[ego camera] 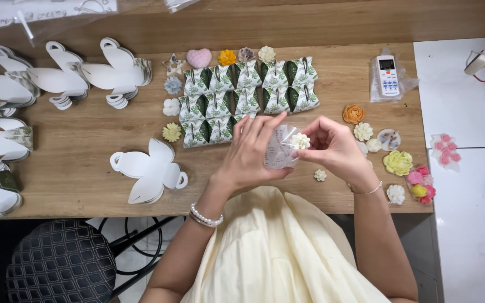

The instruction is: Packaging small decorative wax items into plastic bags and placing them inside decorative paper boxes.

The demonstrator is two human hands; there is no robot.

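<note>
- Flat white cut-outs (7, 90) lie in stacks along the far left of the wooden table (85, 185), more down the left edge.
- A stool (60, 264) stands below the table's near left edge.
- One loose cut-out (150, 168) lies near the middle left, apart from the stacks.
- Small flower pieces (171, 132) sit in a column just left of the boxes; a pink heart (199, 57) and more flowers line the far side.
- Folded leaf-print boxes (242, 95) stand in three rows at the table's centre, touching one another.
- The left hand (251, 151), with a pearl bracelet at the wrist, has its fingers closed on a small clear bag (279, 148), holding it above the table just near of the boxes.
- A white flower (300, 140) sits at the bag's right edge, pinched between the fingertips of the right hand (335, 148).
- A tiny cream flower (320, 175) lies on the table under the right hand.
- Right of the hands lie an orange rose (353, 113), a yellow-green flower (398, 163) and pink ones (421, 182).
- A white remote (387, 74) in plastic rests far right on the table.
- A bag of pink flowers (444, 150) lies on the white surface beyond the table's right end.
</note>
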